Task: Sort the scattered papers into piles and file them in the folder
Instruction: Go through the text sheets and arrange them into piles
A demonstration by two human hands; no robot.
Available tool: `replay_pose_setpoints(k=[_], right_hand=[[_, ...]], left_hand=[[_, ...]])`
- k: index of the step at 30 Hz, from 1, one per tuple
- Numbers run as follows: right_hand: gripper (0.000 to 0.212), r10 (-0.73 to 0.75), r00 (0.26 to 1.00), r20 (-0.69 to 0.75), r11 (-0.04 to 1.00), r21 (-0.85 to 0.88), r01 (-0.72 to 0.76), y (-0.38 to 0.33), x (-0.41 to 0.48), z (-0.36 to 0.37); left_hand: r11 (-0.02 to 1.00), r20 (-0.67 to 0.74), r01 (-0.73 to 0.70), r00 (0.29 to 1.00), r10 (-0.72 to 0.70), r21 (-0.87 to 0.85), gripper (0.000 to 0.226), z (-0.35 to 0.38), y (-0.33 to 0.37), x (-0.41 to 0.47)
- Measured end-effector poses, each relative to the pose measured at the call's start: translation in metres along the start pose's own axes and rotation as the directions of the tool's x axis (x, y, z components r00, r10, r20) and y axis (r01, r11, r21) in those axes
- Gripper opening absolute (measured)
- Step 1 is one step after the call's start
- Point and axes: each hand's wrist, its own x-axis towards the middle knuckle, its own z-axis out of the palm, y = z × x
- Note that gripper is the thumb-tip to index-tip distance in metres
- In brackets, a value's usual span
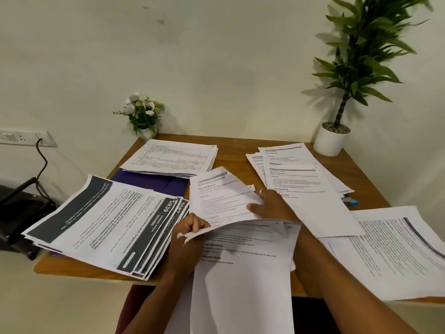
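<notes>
Your left hand point(190, 235) pinches a torn corner of the lifted sheet point(221, 196); your right hand point(272, 206) grips its edge. The purple folder point(156, 183) lies at eleven o'clock.

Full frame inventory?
table: 1, brown, centre
folder: 1, purple, under far-left pile
dark-header pile: 1, white-black, left
far-left pile: 1, white, on folder
far-right pile: 1, white, by plant
near-right pile: 1, white, right edge
front stack: 1, white, near edge
lifted sheet: 1, white, centre
flower pot: 1, white, far-left corner
potted plant: 1, green, far-right corner
bag: 1, black, left of table
left hand: 1, grips front stack
right hand: 1, holds lifted sheet
</notes>
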Motion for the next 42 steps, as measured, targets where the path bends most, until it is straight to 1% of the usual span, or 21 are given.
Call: replay_pose_setpoints(k=[2,3,5,9,13,15,18,19,20,22,23,24,25,27,29,31,33,36,37,39,42], right_hand=[[0.038,0.061,0.986,-0.154,0.973,0.228,-0.024,0.012,0.001,-0.017],[0.037,0.112,0.97,-0.214,0.948,0.315,-0.04,0.018,0.001,-0.029],[0.046,0.182,0.943,-0.278,0.939,0.332,-0.084,0.035,0.001,-0.055],[0.059,0.271,0.913,-0.305,0.949,0.241,-0.202,0.076,0.012,-0.089],[0.074,0.332,0.905,-0.265,0.943,0.066,-0.327,0.108,0.021,-0.075],[0.077,0.358,0.884,-0.301,0.921,-0.044,-0.388,0.115,0.023,-0.064],[0.086,0.277,0.822,-0.498,0.866,-0.241,-0.437,0.115,0.03,-0.054],[0.084,0.219,0.812,-0.54,0.876,-0.257,-0.407,0.108,0.032,-0.05],[0.079,0.149,0.817,-0.557,0.912,-0.242,-0.332,0.098,0.034,-0.046],[0.061,0.016,0.863,-0.505,0.985,-0.139,-0.099,0.067,0.035,-0.036],[0.055,-0.034,0.899,-0.437,0.997,-0.082,-0.002,0.05,0.036,-0.029],[0.053,-0.083,0.932,-0.353,0.996,-0.069,0.063,0.037,0.038,-0.02],[0.055,-0.108,0.958,-0.265,0.99,-0.116,0.08,0.025,0.041,-0.012],[0.064,-0.085,0.988,-0.129,0.962,-0.268,0.047,0.012,0.044,0.004],[0.075,-0.068,0.993,-0.092,0.943,-0.331,0.034,0.007,0.047,0.015],[0.083,-0.038,0.996,-0.081,0.948,-0.317,0.01,0.0,0.05,0.019],[0.086,0.043,0.998,-0.038,0.966,-0.254,-0.051,-0.009,0.055,0.018],[0.079,0.068,0.997,-0.037,0.975,-0.211,-0.075,-0.019,0.057,0.02],[0.076,0.044,0.997,-0.069,0.983,-0.173,-0.055,-0.021,0.056,0.021],[0.075,0.012,0.99,-0.142,1.0,0.005,-0.012,-0.023,0.051,0.02],[0.076,0.073,0.983,-0.171,0.944,0.33,-0.013,-0.021,0.044,0.014]], left_hand=[[1.0,-0.012,0.024,1.0,-0.023,0.019,0.023,-0.002,-0.002,0.001],[0.999,-0.009,0.028,1.0,-0.028,0.028,0.023,-0.003,-0.003,0.001],[0.999,0.002,0.026,1.0,-0.026,0.044,0.024,-0.004,-0.005,0.001],[0.998,-0.002,0.029,1.0,-0.029,0.057,0.031,-0.003,-0.008,0.003],[0.999,0.013,0.048,0.999,-0.048,-0.005,0.026,-0.003,-0.005,0.003],[0.999,0.018,0.051,0.999,-0.051,-0.01,0.027,-0.003,-0.004,0.002],[0.998,0.024,0.054,0.998,-0.054,-0.019,0.028,-0.003,-0.002,0.002],[0.998,0.021,0.053,0.998,-0.052,-0.017,0.028,-0.004,-0.001,0.001],[0.999,0.021,0.05,0.999,-0.05,-0.017,0.028,-0.004,-0.001,0.002],[0.999,0.026,0.038,0.999,-0.037,-0.024,0.027,-0.004,0.0,0.001],[0.999,0.028,0.034,0.999,-0.033,-0.028,0.026,-0.003,0.0,0.001],[0.999,0.029,0.037,0.999,-0.036,-0.033,0.024,-0.003,-0.001,0.001],[0.999,0.029,0.041,0.999,-0.04,-0.035,0.023,-0.003,-0.001,0.001],[0.999,0.029,0.04,0.999,-0.039,-0.03,0.023,-0.003,-0.001,0.001],[0.999,0.034,0.037,0.999,-0.036,-0.029,0.024,-0.003,0.0,0.001],[0.999,0.027,0.045,0.999,-0.045,-0.019,0.024,-0.003,0.001,0.002],[0.998,0.028,0.054,0.998,-0.054,-0.026,0.025,-0.004,0.002,0.002],[0.998,0.05,0.055,0.997,-0.054,-0.03,0.025,-0.004,0.001,0.002],[0.998,0.048,0.056,0.997,-0.054,-0.038,0.026,-0.004,0.001,0.001],[0.997,0.041,0.056,0.998,-0.054,-0.05,0.029,-0.004,0.001,0.001],[0.998,0.024,0.059,0.998,-0.059,-0.026,0.028,-0.003,0.002,0.002]])
